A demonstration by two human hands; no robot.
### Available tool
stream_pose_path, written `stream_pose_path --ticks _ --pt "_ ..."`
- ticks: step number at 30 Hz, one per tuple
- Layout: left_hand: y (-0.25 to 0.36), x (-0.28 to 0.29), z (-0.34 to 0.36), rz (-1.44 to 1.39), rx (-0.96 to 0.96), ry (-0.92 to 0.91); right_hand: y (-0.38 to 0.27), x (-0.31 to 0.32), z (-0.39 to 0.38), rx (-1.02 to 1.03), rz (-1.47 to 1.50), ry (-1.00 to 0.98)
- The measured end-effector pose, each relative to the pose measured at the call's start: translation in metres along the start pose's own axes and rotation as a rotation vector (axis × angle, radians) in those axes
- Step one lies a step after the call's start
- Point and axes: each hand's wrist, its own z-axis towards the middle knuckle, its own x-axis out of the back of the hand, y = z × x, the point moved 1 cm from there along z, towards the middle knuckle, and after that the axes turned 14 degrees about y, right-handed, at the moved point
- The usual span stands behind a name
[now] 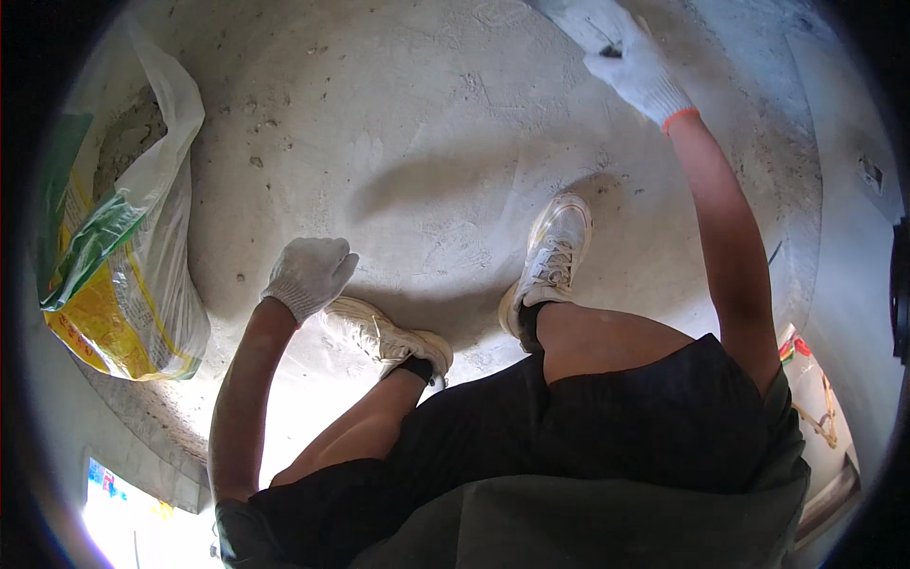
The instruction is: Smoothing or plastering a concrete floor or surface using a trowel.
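My left hand [313, 275], in a white knit glove, hangs above the floor just beyond my left shoe [379, 334]. Its fingers are curled in, and nothing shows in them. At the upper right, my right hand [645, 81] reaches far forward in a white glove with an orange cuff edge. Its fingers bend around something pale and flat that runs off toward the top rim. A small dark patch shows beside the thumb. Glare and the picture's edge hide what the object is. Beneath both hands lies the rough grey concrete floor [427, 114].
An open plastic sack [166, 275], white, yellow and green with grey material inside, stands at the left. My right shoe [559, 247] is planted mid-floor. A pale wall [848, 256] curves along the right. Behind my right arm is a white bag [810, 384]. Crumbs dot the floor.
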Motion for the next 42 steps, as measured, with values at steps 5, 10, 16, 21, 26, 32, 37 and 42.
stream_pose_path --ticks 5,10,16,21,26,32,37,42 --pt "-0.004 -0.006 -0.012 0.0 -0.032 0.046 0.009 -0.023 -0.075 0.166 0.355 -0.02" --pt "-0.006 -0.01 -0.017 0.007 -0.025 -0.031 -0.007 -0.016 -0.068 0.069 0.198 -0.035" --pt "-0.001 0.001 -0.006 -0.008 -0.02 0.029 0.014 -0.001 -0.084 0.094 0.14 0.077" --pt "0.0 -0.006 -0.011 0.012 -0.025 0.019 -0.011 0.006 -0.068 0.047 0.135 -0.049" --pt "0.002 -0.001 -0.008 0.007 -0.046 0.028 0.014 0.004 -0.069 0.143 0.109 0.067" --pt "0.0 -0.006 -0.014 -0.016 -0.039 0.021 0.05 0.013 -0.05 0.121 0.116 0.14" --pt "0.003 -0.006 -0.016 0.036 0.007 -0.025 0.051 0.019 -0.026 0.053 0.019 0.127" --pt "-0.002 -0.007 -0.019 -0.012 0.028 -0.007 0.047 0.017 -0.079 0.034 0.066 0.098"
